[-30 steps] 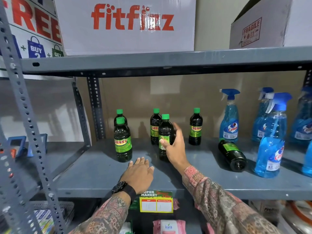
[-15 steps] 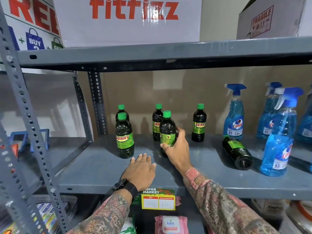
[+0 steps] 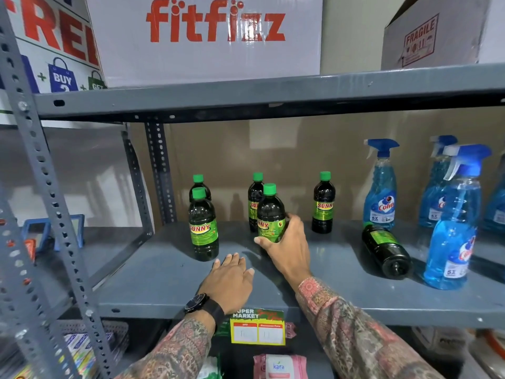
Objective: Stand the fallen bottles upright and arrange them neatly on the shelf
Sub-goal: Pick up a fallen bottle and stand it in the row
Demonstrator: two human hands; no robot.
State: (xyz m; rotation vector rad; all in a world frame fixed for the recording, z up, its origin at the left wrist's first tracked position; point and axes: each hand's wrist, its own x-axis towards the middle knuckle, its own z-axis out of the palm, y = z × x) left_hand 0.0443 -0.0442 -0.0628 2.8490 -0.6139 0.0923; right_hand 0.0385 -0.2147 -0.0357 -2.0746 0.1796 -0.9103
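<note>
Right hand (image 3: 284, 247): your fingers wrap the lower body of the upright front bottle (image 3: 270, 214), frame centre.
Left hand (image 3: 232, 280): flat, fingers spread on the shelf (image 3: 341, 291).
Fallen bottle (image 3: 386, 250): lying centre-right, just beside the spray bottle (image 3: 453, 222), possibly touching.
Risk: a hurried sideways reach could topple either one.

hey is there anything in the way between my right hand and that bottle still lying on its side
Nothing visible. Your right hand is wrapped around an upright Sunny bottle, and the fallen bottle lies to its right on bare shelf. The blue spray bottles stand beyond and beside it, not between.
</note>
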